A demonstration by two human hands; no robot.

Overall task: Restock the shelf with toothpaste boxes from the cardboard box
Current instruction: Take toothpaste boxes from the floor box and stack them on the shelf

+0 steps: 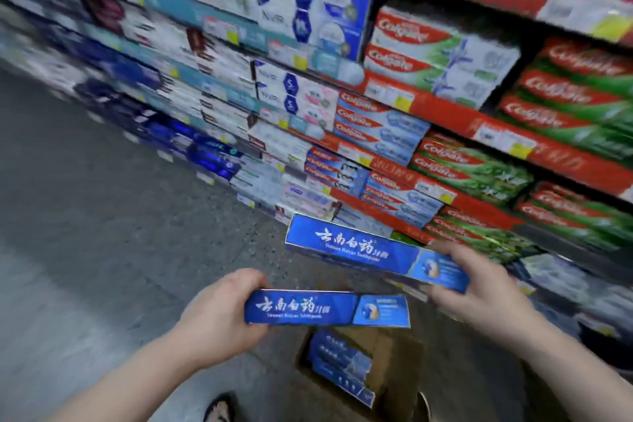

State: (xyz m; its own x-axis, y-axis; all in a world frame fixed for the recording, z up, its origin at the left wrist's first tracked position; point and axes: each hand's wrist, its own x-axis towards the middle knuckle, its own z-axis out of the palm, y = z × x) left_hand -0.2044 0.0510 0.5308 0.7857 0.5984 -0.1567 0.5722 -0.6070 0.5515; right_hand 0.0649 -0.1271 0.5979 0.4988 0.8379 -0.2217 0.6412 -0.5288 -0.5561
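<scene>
My left hand grips the left end of a blue toothpaste box held level above the cardboard box. My right hand grips the right end of a second blue toothpaste box, held higher and angled toward the lower shelves. The brown cardboard box stands open on the floor below my hands. Several more blue toothpaste boxes lie inside it. The shelf of toothpaste rises to the right and runs away to the upper left.
The shelves hold red, green, white and dark blue toothpaste packs with yellow price tags on red rails. Grey floor fills the left side. A sandalled foot shows at the bottom edge beside the cardboard box.
</scene>
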